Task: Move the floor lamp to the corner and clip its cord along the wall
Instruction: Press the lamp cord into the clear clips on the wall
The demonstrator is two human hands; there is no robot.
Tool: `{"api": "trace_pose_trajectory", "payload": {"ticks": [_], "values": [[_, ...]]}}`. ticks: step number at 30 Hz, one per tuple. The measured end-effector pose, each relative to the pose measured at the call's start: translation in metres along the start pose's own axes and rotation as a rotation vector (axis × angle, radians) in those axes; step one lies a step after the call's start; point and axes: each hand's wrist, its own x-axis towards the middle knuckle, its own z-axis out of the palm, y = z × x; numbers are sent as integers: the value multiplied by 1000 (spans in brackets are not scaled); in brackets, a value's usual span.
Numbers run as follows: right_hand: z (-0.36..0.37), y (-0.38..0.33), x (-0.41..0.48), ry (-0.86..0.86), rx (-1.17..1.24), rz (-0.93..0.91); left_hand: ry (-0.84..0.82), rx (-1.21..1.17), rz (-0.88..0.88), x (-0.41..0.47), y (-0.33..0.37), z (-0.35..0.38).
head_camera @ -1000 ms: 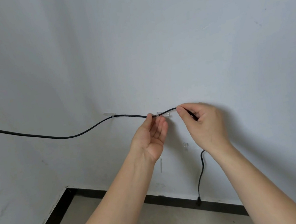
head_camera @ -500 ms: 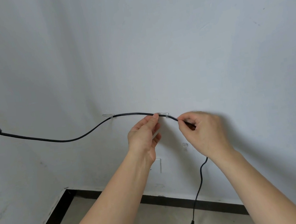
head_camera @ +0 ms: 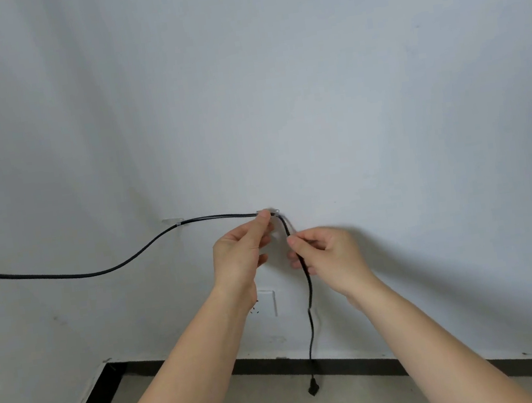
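A black lamp cord (head_camera: 104,271) sags in from the left edge and runs through a clear clip (head_camera: 172,221) on the white wall. It goes on level to a second clear clip (head_camera: 274,212). My left hand (head_camera: 244,251) pinches the cord with thumb and forefinger at that second clip. Past the clip the cord bends down; my right hand (head_camera: 329,257) pinches it just below the bend. The loose end hangs to a small black plug (head_camera: 313,389) above the floor. The lamp itself is out of view.
A white wall socket (head_camera: 267,302) sits low on the wall, partly hidden behind my left wrist. A black skirting board (head_camera: 353,360) runs along the wall foot and turns at the room corner on the left. The floor below is beige.
My left hand rose to the second clip and presses the cord there. My right hand dropped, turning the cord downward past the clip. The view tilted lower, showing the socket.
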Motion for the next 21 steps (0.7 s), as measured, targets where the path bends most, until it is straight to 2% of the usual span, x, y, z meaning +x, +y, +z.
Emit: {"api": "trace_pose_trajectory", "payload": {"ticks": [4, 7, 11, 17, 21], "values": [[-6, 9, -13, -85, -51, 4, 10, 65, 80, 1, -5, 9], [-14, 17, -20, -85, -103, -14, 16, 64, 102, -1, -9, 14], [-19, 39, -26, -144, -185, 43, 16, 103, 133, 3, -10, 11], [-11, 53, -25, -205, -102, 147, -76, 212, 194, 3, -23, 18], [-7, 70, -35, -260, -100, 190, -60, 265, 240, -3, -42, 21]]}}
